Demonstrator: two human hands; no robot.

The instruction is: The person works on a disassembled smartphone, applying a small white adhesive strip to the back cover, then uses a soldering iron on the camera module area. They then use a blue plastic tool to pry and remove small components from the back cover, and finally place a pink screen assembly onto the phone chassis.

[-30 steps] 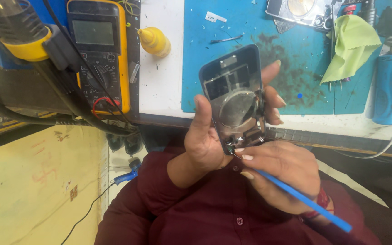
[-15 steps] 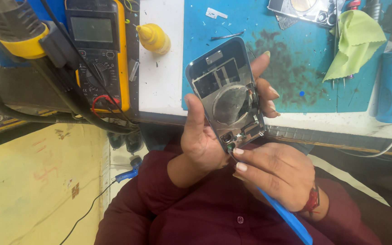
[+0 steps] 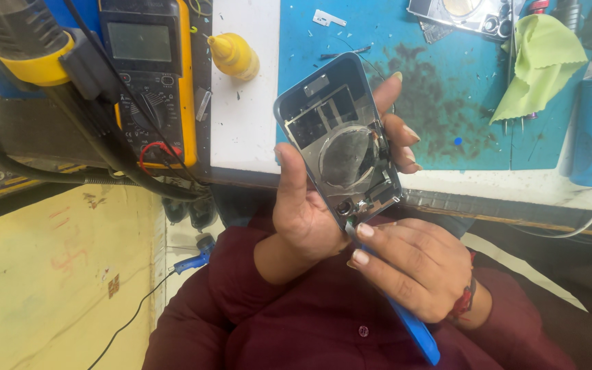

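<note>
While the left hand point(image 3: 303, 212) grips it, the opened phone housing point(image 3: 340, 140) shows bare metal.

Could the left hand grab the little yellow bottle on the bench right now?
Probably not as things stand: the left hand is wrapped around the opened phone housing, so its fingers are busy. The yellow bottle stands uncovered on the white strip, with nothing blocking it.

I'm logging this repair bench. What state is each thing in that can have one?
phone housing: opened, insides showing, tilted in left hand
blue pry tool: gripped by right hand, tip at housing's lower edge
multimeter: screen blank
yellow bottle: capped, lying down
green cloth: crumpled
</note>
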